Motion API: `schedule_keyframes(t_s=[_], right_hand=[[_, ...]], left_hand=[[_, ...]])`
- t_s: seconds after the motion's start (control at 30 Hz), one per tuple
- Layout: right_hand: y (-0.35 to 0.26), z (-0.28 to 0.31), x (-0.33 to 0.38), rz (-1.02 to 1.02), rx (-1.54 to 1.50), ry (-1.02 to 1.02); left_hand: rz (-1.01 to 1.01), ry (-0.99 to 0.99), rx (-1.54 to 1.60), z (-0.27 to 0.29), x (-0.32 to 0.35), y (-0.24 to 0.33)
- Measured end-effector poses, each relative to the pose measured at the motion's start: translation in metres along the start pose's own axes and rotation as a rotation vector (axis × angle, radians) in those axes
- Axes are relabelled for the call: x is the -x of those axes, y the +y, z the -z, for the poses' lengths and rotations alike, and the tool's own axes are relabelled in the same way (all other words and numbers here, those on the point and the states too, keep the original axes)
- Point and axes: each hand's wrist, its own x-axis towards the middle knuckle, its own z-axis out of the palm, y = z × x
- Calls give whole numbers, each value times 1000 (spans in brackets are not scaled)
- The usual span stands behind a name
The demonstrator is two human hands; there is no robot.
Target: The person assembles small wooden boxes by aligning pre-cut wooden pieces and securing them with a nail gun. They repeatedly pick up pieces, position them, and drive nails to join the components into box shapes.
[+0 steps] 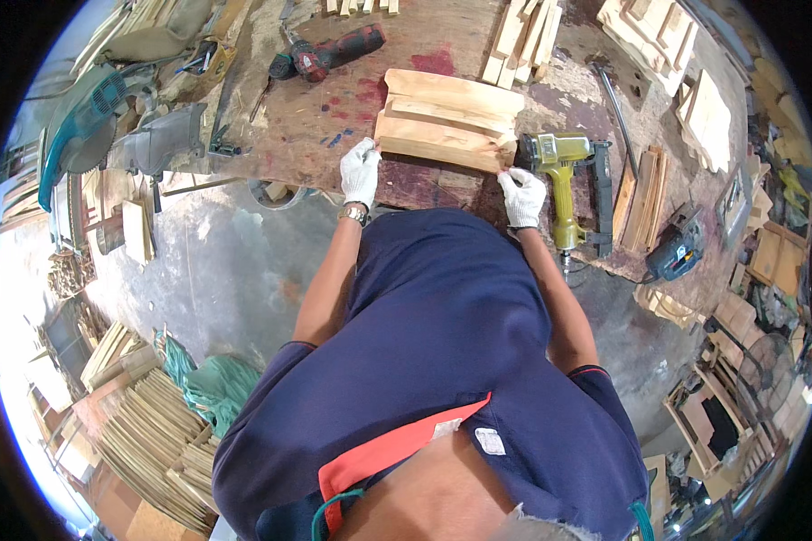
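A small wooden slatted panel [451,115] of pale boards lies on the workbench in front of me, close to its near edge. My left hand [360,177], in a white glove, has its fingertips closed at the panel's near left corner. At the near right corner, the gloved fingertips of my right hand [522,197] are pinched together against the wood. Just right of that hand lies a yellow-green nail gun [564,176] with a black magazine, touched by neither hand.
A red and black cordless drill [343,50] lies beyond the panel to the left. Wood strips [521,41] and stacked panels [650,36] sit at the far right. A blue power tool [675,248] rests near the right edge. A teal saw [86,117] stands left.
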Motion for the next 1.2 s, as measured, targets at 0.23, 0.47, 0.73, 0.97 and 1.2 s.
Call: schedule_keyframes(t_s=[0.23,0.47,0.73,0.97,1.2], right_hand=[[0,0,2,-62,-78,-16],[-3,0,1,-70,-18,-18],[4,-3,-1,-174,-182,-2],[13,-10,-5,-134,-100,83],[7,-7,-6,-168,-31,77]], left_hand=[[2,-28,-38,2,-3,-2],[103,-35,24,2,-1,4],[29,31,17,3,-7,-5],[-189,-11,-423,8,-28,-4],[92,-112,-550,6,-28,35]])
